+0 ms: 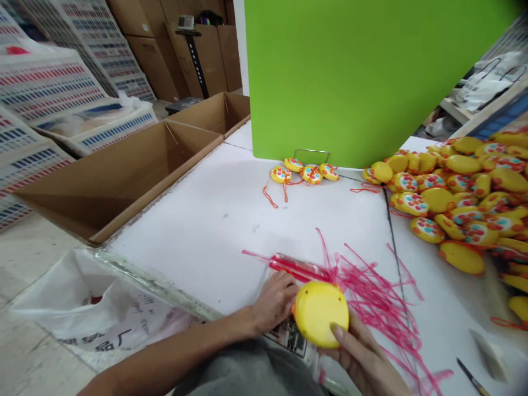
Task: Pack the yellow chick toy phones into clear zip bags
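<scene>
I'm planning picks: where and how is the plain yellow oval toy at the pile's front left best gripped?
Probably pinch the rounded left end of the yellow oval toy, coming from the left: that end faces white tabletop, while printed yellow toys crowd its far side.

L hand sits low, approx. ctr, back of hand up, fingers curled in tight; tips mostly hidden, so can't tell if they pinch anything. L forearm, bare, runs diag. from btm-left up to L wrist, which is approx. in line w/ it. R hand is near, a bit lower, w/ a firm-looking grip: thumb laid over the near face of what it holds, other fingers behind, partly hidden. R wrist cut off at btm edge. Grey-clothed lap below, btwn the arms.
</scene>
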A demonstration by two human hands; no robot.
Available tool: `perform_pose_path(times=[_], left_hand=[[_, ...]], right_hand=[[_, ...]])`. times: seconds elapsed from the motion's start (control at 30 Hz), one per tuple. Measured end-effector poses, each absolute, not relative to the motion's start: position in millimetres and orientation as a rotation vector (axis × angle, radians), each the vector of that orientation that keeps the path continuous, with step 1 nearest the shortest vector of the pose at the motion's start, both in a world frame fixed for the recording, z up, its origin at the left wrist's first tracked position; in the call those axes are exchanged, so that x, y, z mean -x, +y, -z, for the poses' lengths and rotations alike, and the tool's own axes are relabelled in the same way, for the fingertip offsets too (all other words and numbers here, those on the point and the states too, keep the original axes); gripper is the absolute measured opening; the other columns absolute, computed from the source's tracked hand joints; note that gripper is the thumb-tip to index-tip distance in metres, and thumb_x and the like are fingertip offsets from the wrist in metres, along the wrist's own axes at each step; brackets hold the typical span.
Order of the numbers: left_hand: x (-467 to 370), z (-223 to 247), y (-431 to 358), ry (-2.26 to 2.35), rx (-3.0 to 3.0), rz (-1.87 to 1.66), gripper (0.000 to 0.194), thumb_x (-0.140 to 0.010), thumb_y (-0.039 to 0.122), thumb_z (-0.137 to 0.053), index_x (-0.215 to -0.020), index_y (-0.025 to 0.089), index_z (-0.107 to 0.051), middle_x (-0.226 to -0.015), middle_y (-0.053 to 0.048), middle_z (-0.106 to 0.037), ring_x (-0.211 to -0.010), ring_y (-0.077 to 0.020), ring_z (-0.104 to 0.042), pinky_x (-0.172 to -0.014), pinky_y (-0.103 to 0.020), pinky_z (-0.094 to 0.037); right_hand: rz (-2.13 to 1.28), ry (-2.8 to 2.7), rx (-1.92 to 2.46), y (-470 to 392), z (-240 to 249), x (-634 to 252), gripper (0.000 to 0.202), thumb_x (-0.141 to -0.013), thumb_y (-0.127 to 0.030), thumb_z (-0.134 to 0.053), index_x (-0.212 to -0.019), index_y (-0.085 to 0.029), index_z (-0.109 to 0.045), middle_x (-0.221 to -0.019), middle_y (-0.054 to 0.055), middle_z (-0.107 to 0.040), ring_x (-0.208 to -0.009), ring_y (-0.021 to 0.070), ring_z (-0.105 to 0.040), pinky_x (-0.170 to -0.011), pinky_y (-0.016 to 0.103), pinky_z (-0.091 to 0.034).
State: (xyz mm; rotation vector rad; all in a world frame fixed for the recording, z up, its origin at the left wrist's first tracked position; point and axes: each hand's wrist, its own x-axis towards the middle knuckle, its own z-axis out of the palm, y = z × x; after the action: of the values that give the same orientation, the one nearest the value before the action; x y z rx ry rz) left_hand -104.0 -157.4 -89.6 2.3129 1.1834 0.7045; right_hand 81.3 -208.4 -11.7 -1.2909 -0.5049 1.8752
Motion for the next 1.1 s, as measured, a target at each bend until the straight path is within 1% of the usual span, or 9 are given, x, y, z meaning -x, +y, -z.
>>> perform_pose_path(times=[0.13, 0.33, 0.47, 0.6, 0.8, 0.87, 0.93, 1.0, 1.1], left_hand=[[106.3, 85.0, -161.4, 1.088, -2.42, -0.624, 0.02, -0.088, 0.017, -0.039, -0.096, 0.015, -0.058, -0.096, -0.008, -0.062, -0.093, -0.0201, -0.052, -0.086, -0.032, -0.039], [120.1, 65.0, -166.9, 1.033, -2.483, -0.604, 0.022, -0.09, 0.017, -0.038, -0.079, 0.015, -0.057, -0.078, -0.006, -0.062, -0.082, -0.0186, -0.052, -0.087, -0.034, -0.037], [142.2, 38.7, -163.8, 1.28, -2.171, -0.829, 0.024, -0.091, 0.018, -0.036, -0.095, 0.015, -0.06, -0.085, -0.007, -0.064, -0.084, -0.0176, -0.053, -0.083, -0.031, -0.04], [149.1, 30.2, -149.6, 1.523, -1.577, -0.837, 0.024, -0.088, 0.024, -0.046, -0.107, 0.015, -0.057, -0.093, -0.007, -0.066, -0.083, -0.0169, -0.058, -0.072, -0.026, -0.044], [132.6, 41.5, -130.7, 1.343, -1.345, -0.757, 0.015, -0.08, 0.016, -0.047, -0.067, 0.014, -0.055, -0.065, -0.001, -0.062, -0.061, -0.0124, -0.056, -0.058, -0.021, -0.04], [130.5, 41.0, -129.5, 1.317, -1.315, -0.77, 0.016, -0.082, 0.02, -0.045, -0.068, 0.015, -0.052, -0.066, -0.001, -0.062, -0.061, -0.0123, -0.057, -0.058, -0.021, -0.041], [130.4, 39.4, -129.8, 1.292, -1.291, -0.778, 0.019, -0.085, 0.024, -0.043, -0.069, 0.015, -0.05, -0.065, -0.001, -0.062, -0.061, -0.0126, -0.059, -0.058, -0.021, -0.043], [131.6, 38.5, -130.9, 1.257, -1.239, -0.781, 0.021, -0.086, 0.027, -0.043, -0.07, 0.015, -0.049, -0.066, -0.001, -0.062, -0.063, -0.0136, -0.061, -0.059, -0.022, -0.045], [135.2, 39.9, -133.1, 1.181, -1.091, -0.75, 0.02, -0.084, 0.029, -0.046, -0.076, 0.013, -0.056, -0.072, -0.004, -0.065, -0.069, -0.0161, -0.063, -0.062, -0.024, -0.048]], right_hand=[[-1.508, -0.847, 1.437, -178.6, 12.3, -64.6, 0.067, -0.074, -0.045, -0.065, -0.134, -0.031, -0.038, -0.11, 0.003, -0.06, -0.085, 0.0187, -0.06, -0.061, 0.027, -0.053], [-1.279, -1.591, 1.606, -162.7, 38.0, -69.4, 0.056, -0.081, -0.045, -0.053, -0.132, -0.023, -0.046, -0.079, 0.003, -0.066, -0.077, 0.0242, -0.063, -0.079, 0.036, -0.049], [-1.295, -1.572, 1.625, -165.7, 42.3, -76.5, 0.054, -0.079, -0.045, -0.055, -0.129, -0.026, -0.05, -0.061, 0.001, -0.063, -0.075, 0.027, -0.064, -0.074, 0.036, -0.05], [-1.26, -1.567, 1.634, -166.1, 39.4, -76.4, 0.053, -0.079, -0.048, -0.055, -0.128, -0.029, -0.051, -0.07, 0.002, -0.068, -0.076, 0.0273, -0.065, -0.068, 0.035, -0.052], [-1.136, -1.933, 1.598, -161.4, 27.5, -72.0, 0.042, -0.09, -0.042, -0.039, -0.131, -0.033, -0.046, -0.104, 0.003, -0.068, -0.09, 0.0222, -0.065, -0.075, 0.031, -0.05], [-1.098, -2.189, 1.566, -158.7, 22.1, -68.4, 0.035, -0.093, -0.038, -0.033, -0.119, -0.032, -0.057, -0.103, 0.004, -0.067, -0.083, 0.0193, -0.066, -0.069, 0.027, -0.049], [-0.991, -2.457, 1.526, -156.4, 18.7, -63.7, 0.035, -0.094, -0.035, -0.033, -0.093, -0.027, -0.067, -0.087, 0.003, -0.067, -0.067, 0.017, -0.065, -0.058, 0.025, -0.046], [-0.807, -2.616, 1.536, -154.0, 17.9, -58.6, 0.038, -0.094, -0.035, -0.035, -0.073, -0.024, -0.066, -0.077, 0.003, -0.064, -0.059, 0.0168, -0.062, -0.05, 0.026, -0.042], [-0.609, -2.545, 1.599, -149.2, 19.7, -50.6, 0.033, -0.092, -0.039, -0.039, -0.079, -0.024, -0.066, -0.083, 0.004, -0.065, -0.071, 0.0193, -0.064, -0.054, 0.026, -0.043]])
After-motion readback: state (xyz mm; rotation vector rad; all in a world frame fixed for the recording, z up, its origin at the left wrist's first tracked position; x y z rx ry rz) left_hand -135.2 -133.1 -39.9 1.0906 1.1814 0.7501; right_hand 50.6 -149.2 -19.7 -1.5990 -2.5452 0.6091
